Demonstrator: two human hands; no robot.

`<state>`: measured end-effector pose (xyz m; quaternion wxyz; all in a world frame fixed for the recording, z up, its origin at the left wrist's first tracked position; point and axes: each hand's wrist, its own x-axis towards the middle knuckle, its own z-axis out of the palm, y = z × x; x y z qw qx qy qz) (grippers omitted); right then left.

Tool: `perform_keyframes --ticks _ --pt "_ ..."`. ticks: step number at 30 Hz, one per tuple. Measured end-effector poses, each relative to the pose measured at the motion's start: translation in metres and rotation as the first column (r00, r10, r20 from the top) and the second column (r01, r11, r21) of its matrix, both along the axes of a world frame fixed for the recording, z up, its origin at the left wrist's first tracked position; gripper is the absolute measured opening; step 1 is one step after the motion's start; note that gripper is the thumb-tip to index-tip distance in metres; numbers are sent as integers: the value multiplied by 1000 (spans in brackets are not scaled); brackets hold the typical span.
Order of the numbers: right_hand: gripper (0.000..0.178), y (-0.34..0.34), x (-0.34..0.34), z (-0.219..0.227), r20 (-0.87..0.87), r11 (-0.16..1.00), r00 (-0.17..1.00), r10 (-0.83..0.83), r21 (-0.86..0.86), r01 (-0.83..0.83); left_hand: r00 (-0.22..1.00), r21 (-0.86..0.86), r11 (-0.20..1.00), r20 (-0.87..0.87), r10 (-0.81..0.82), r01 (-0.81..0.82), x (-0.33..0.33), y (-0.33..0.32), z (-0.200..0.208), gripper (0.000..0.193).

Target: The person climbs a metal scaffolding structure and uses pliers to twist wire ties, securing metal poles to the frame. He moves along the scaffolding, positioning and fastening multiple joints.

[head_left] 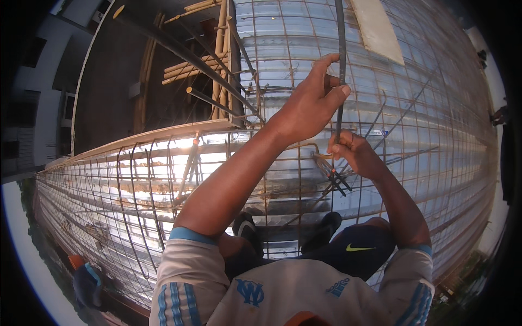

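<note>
A long dark rod (341,32) runs upright through the picture from the top edge to my hands. My left hand (310,103) is closed on it, the thumb crossing its front and the index finger bent against its side. Lower down, my right hand (354,155) has its fingers curled around the rod's lower part. Just below the right hand, several short dark bar ends (340,183) cross one another, beside a bent rusty bar (304,145). Under both hands spreads a grid of steel mesh (299,187) over shiny ribbed metal sheeting.
At the upper left is a deep opening with bamboo poles (196,68), edged by a wooden board (152,133). Thick dark bars (179,46) jut over it. A pale plank (378,30) lies at the upper right. Another person (87,282) is at the lower left.
</note>
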<state>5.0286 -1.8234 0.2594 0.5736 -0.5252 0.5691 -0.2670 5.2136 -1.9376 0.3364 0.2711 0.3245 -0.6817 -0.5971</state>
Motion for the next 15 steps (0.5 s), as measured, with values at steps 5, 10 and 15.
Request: perform_keyframes --ticks 5,10,15 --pt "22 -47 31 45 -123 990 992 17 -137 -34 979 -354 916 -149 141 -186 31 -6 88 55" --pt "28 -65 68 50 -69 954 997 25 -295 -45 969 -574 781 -166 184 -246 90 4 194 50" --pt "36 -53 68 31 -242 894 946 -216 -439 92 998 -537 842 -29 50 -57 174 3 263 48"
